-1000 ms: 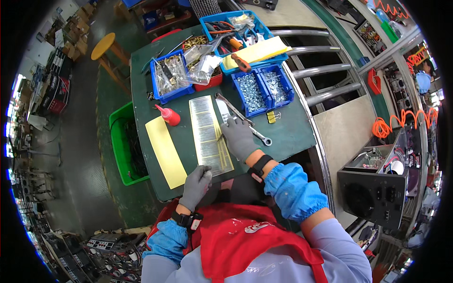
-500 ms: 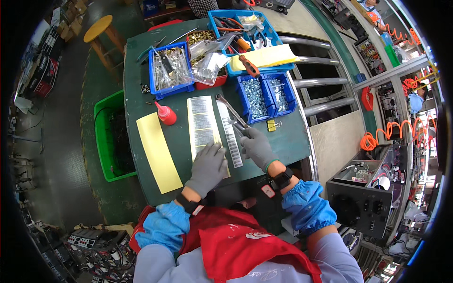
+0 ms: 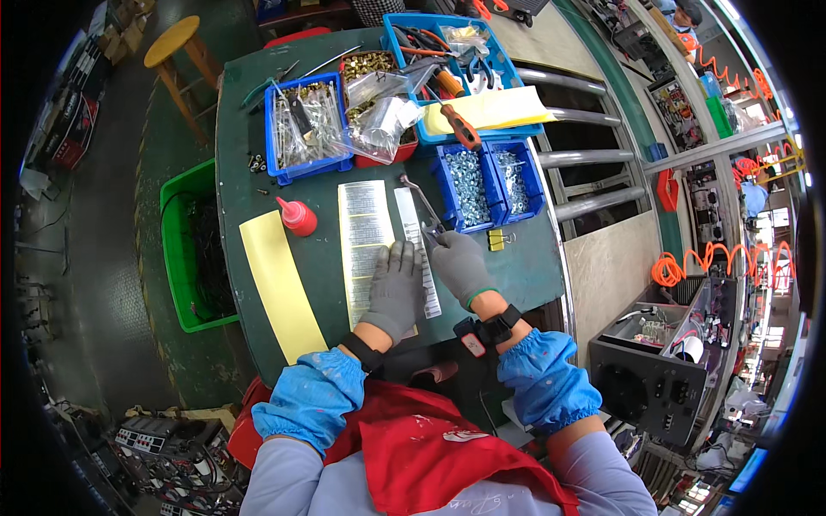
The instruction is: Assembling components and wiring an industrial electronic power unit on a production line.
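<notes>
My left hand (image 3: 397, 291), in a grey glove, lies flat with fingers stretched forward on a printed label sheet (image 3: 364, 219). Its right side reaches over a narrow white label strip (image 3: 408, 211), hiding part of it. Just right of that strip, my gloved right hand (image 3: 461, 267) has its fingers closed around the near end of a slim metal wrench (image 3: 422, 198). The wrench's far end points forward and left; my fingers cover the near end. Left of the label sheet are a yellow paper strip (image 3: 280, 279) and a red squeeze bottle (image 3: 298, 218).
Blue bins of small metal fasteners (image 3: 471, 189) stand ahead of my right hand, beside a yellow binder clip (image 3: 496, 240). Farther back are a blue tray of long thin parts (image 3: 305, 129) and a blue tool box (image 3: 508, 73). Metal rollers (image 3: 594, 158) border the green table (image 3: 525, 279).
My left hand has slid right, partly over the white strip. My right hand has drawn slightly left, and less of the wrench shows beside its fingers. The whole view has shifted slightly.
</notes>
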`<state>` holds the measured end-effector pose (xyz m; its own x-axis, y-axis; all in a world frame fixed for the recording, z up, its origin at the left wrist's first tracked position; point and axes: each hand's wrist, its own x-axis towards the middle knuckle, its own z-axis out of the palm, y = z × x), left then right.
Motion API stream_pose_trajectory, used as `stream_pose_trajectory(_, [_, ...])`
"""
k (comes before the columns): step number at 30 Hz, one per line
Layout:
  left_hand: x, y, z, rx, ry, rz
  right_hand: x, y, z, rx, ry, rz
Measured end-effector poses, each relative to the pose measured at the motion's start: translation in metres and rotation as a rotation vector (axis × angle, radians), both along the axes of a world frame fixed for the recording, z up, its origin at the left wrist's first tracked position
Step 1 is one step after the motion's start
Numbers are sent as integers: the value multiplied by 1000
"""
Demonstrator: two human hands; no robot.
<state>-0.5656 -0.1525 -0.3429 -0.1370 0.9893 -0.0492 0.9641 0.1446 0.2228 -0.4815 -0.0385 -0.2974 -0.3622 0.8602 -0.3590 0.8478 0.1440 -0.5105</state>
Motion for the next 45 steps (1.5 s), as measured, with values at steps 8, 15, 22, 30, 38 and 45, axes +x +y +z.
stream_pose_trajectory(8, [-2, -1, 2, 6, -21, -5, -3, 1, 6, -238, 190, -80])
stream_pose_trajectory(15, [-3, 0, -3, 56, -42, -2, -12, 11, 10, -393, 123, -180])
stream_pose_trajectory(22, [-2, -1, -4, 96, -39, -4, -13, 11, 6, -346, 121, -129])
stream_pose_trajectory(30, [-1, 0, -2, 20, 23, -13, 2, -4, 17, -458, 449, -392])
stream_pose_trajectory(38, [-4, 11, -1, -117, -100, -53, 104, -46, 96, -541, 816, -474])
stream_pose_trajectory(45, [97, 56, 101, 127, -316, -439, 304, -141, 149, -37, 1217, -950])
